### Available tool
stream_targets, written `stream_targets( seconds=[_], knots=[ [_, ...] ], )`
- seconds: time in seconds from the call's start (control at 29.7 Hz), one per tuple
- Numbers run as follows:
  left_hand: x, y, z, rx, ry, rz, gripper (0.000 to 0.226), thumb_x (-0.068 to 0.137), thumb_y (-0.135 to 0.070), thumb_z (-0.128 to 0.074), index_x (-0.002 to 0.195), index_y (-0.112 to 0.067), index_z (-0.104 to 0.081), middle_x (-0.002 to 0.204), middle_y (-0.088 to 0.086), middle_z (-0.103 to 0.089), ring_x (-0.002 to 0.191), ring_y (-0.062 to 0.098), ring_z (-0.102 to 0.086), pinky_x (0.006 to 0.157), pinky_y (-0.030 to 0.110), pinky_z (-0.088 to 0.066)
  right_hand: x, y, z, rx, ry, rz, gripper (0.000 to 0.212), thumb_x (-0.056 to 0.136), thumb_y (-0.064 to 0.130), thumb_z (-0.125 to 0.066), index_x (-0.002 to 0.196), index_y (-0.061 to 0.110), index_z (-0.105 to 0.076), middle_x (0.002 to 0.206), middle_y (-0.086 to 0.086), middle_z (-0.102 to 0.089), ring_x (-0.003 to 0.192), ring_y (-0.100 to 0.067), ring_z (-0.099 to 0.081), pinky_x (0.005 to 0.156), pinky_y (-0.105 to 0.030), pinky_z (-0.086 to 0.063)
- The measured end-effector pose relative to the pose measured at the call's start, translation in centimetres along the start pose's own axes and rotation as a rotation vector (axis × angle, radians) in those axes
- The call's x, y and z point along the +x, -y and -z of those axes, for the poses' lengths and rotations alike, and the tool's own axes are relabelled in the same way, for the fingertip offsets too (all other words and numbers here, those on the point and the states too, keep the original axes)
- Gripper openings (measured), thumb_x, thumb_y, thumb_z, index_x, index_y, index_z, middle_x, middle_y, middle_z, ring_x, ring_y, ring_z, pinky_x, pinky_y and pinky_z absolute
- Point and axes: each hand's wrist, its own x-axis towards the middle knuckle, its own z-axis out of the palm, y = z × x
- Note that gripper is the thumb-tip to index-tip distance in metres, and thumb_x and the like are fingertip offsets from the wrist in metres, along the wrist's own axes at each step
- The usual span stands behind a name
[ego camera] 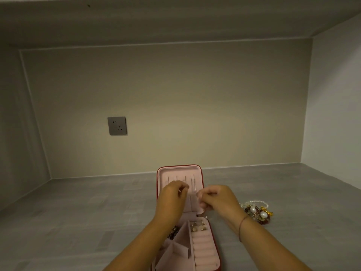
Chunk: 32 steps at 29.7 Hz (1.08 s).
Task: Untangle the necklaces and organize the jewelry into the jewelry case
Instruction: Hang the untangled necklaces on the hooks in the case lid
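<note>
The red jewelry case (pixel 179 169) lies open on the grey table (pixel 78 212), its pink lid upright with thin chains (pixel 192 182) hanging inside. Both hands are raised before the lid: the left hand (pixel 172 196) has its fingers pinched together, probably on a fine chain, too thin to confirm; the right hand (pixel 216 198) pinches the lid's pink pocket flap (pixel 195 202). Rings (pixel 198 226) sit in the base. A tangled heap of pearl and bead jewelry (pixel 256 211) lies right of the case.

Single head view, faces forward and down, near open jewelry case (pixel 197 249), wall behind
</note>
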Motion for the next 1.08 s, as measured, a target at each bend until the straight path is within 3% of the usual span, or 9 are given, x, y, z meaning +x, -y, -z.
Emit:
stream_targets(
  seconds=[0.1, 0.17, 0.27, 0.37, 0.47, 0.57, 0.74, 0.88, 1.08],
  knots=[
    [-0.6, 2.9, -1.5, 0.307, 0.014, -0.116, 0.033, 0.095, -0.01, -0.044, 0.122, -0.02, -0.061, 0.122, -0.004, -0.059, 0.109, 0.014, -0.051, 0.088, 0.02, -0.038, 1.5, 0.9, 0.5, 0.038, -0.024, 0.03, 0.016, 0.086, 0.002, -0.062, 0.074, 0.01, -0.07, 0.067, -0.007, -0.069, 0.055, -0.012, -0.063, 0.053, -0.018, -0.05],
    [-1.0, 3.6, -2.1, 0.433, 0.017, -0.142, 0.033, 0.092, -0.011, -0.048, 0.121, -0.022, -0.06, 0.121, -0.005, -0.057, 0.109, 0.017, -0.05, 0.089, 0.025, -0.037, 2.5, 1.7, 0.6, 0.047, -0.041, 0.049, 0.02, 0.086, -0.001, -0.06, 0.071, 0.009, -0.069, 0.064, -0.004, -0.067, 0.053, -0.011, -0.062, 0.051, -0.017, -0.049],
    [-0.8, 3.9, -2.7, 0.522, -0.006, -0.182, 0.03, 0.062, -0.014, -0.081, 0.089, -0.021, -0.069, 0.087, -0.001, -0.064, 0.079, 0.02, -0.06, 0.067, 0.032, -0.049, 4.3, 2.5, 0.4, 0.012, -0.05, 0.098, 0.019, 0.085, -0.003, -0.059, 0.07, 0.008, -0.065, 0.067, -0.007, -0.065, 0.05, -0.009, -0.063, 0.052, -0.018, -0.051],
    [-0.1, 4.1, -3.2, 0.546, -0.005, -0.166, 0.037, 0.042, -0.019, -0.091, 0.069, -0.024, -0.068, 0.071, -0.004, -0.06, 0.063, 0.017, -0.059, 0.052, 0.03, -0.047, 5.9, 2.8, 0.0, -0.054, -0.06, 0.158, 0.016, 0.083, -0.001, -0.063, 0.071, 0.009, -0.065, 0.072, -0.01, -0.067, 0.06, -0.017, -0.067, 0.064, -0.029, -0.056],
    [-0.2, 4.7, -3.4, 0.394, -0.01, -0.164, 0.031, 0.054, -0.012, -0.087, 0.074, -0.023, -0.067, 0.078, -0.004, -0.059, 0.07, 0.018, -0.057, 0.057, 0.028, -0.043, 6.8, 2.9, -0.6, -0.131, -0.057, 0.228, 0.017, 0.081, -0.001, -0.064, 0.07, 0.011, -0.068, 0.066, -0.003, -0.068, 0.062, -0.016, -0.066, 0.068, -0.028, -0.056],
    [-0.4, 5.3, -3.3, 0.232, -0.049, -0.183, 0.014, 0.078, -0.007, -0.066, 0.088, -0.017, -0.066, 0.093, -0.001, -0.055, 0.083, 0.016, -0.045, 0.071, 0.027, -0.033, 7.4, 2.6, -1.1, -0.243, -0.068, 0.276, 0.022, 0.082, 0.002, -0.064, 0.067, 0.017, -0.068, 0.067, 0.0, -0.068, 0.068, -0.016, -0.066, 0.071, -0.025, -0.055],
    [-0.5, 5.4, -3.2, 0.18, -0.081, -0.212, 0.014, 0.077, -0.01, -0.058, 0.089, -0.015, -0.066, 0.091, -0.001, -0.055, 0.082, 0.013, -0.04, 0.07, 0.025, -0.034, 7.8, 1.5, -1.8, -0.446, -0.084, 0.349, 0.01, 0.083, 0.006, -0.066, 0.083, 0.012, -0.073, 0.078, 0.007, -0.064, 0.072, -0.007, -0.06, 0.063, -0.006, -0.043],
    [-0.4, 5.5, -3.1, 0.189, -0.074, -0.218, 0.018, 0.079, -0.003, -0.066, 0.092, -0.016, -0.066, 0.092, -0.003, -0.054, 0.083, 0.012, -0.041, 0.069, 0.017, -0.028, 7.6, 0.2, -2.1, -0.657, -0.076, 0.472, 0.009, 0.083, 0.006, -0.065, 0.086, 0.011, -0.073, 0.093, 0.0, -0.06, 0.078, -0.01, -0.053, 0.076, -0.022, -0.048],
    [-0.5, 5.1, -3.0, 0.181, -0.081, -0.179, 0.019, 0.079, -0.002, -0.067, 0.092, -0.016, -0.068, 0.091, -0.007, -0.051, 0.085, 0.011, -0.04, 0.072, 0.02, -0.031, 7.3, -1.6, -2.2, -0.792, -0.029, 0.582, 0.02, 0.08, -0.003, -0.063, 0.096, 0.007, -0.071, 0.104, -0.007, -0.057, 0.091, -0.02, -0.058, 0.082, -0.022, -0.046]
  ],
)
